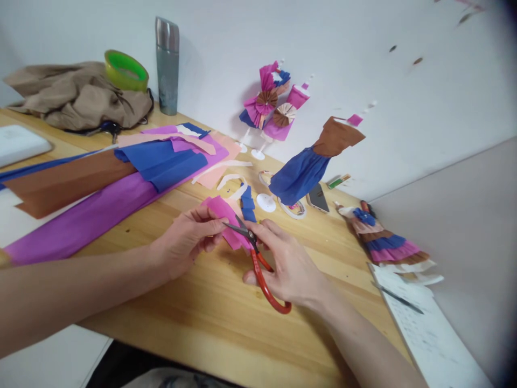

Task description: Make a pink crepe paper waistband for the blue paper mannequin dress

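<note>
My left hand [194, 237] pinches a piece of pink crepe paper [220, 208] above the table, near its middle. In my right hand [286, 258] is a pair of scissors [258, 268] with red handles, its dark blades parted over the pink paper. Just beyond lie a small strip of blue paper [247, 203] and a curled white strip [233, 180]. A doll-size dress form [319, 156] in a brown top and a long blue skirt stands behind my right hand, near a round white base [266, 202].
Coloured crepe paper sheets [100, 196] are piled at left. Behind them are a flask [167, 67], a brown cloth bag [81, 94] and a green tape roll [126, 70]. Two decorated dress forms [274, 105] stand by the wall. A phone [318, 198], layered paper dress [388, 240] and white board [428, 328] lie right.
</note>
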